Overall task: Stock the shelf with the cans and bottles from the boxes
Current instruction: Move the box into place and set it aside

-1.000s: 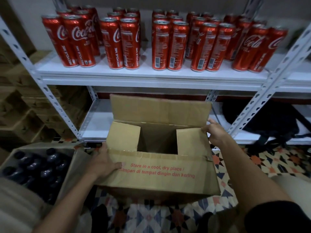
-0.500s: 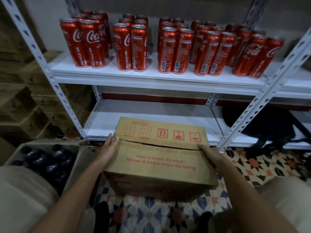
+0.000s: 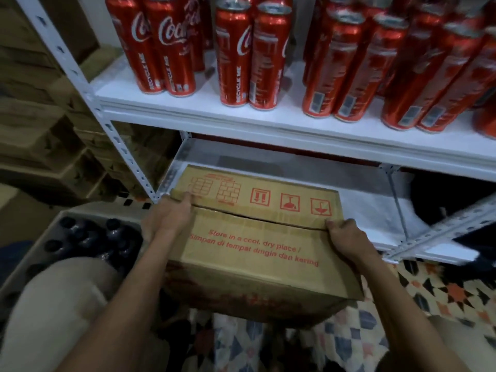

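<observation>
A brown cardboard box (image 3: 257, 245) with red print sits in front of me, its top flaps folded closed. My left hand (image 3: 166, 220) holds its top left edge, fingers curled over the flap. My right hand (image 3: 346, 238) grips the top right corner the same way. Several tall red cola cans (image 3: 249, 57) stand in rows on the white upper shelf (image 3: 214, 114). A second open box (image 3: 40, 253) at my lower left holds several dark bottles (image 3: 107, 237).
The lower white shelf (image 3: 362, 208) lies bare behind the box. A dark bag (image 3: 451, 200) sits at its right end. White perforated posts (image 3: 88, 87) frame the rack. Stacked wooden crates (image 3: 40, 146) stand at the left. The floor has a patterned mat (image 3: 429, 294).
The box's flaps were standing open a second ago and are now folded closed. Both hands shifted to the top corners, and my view has moved closer to the shelf.
</observation>
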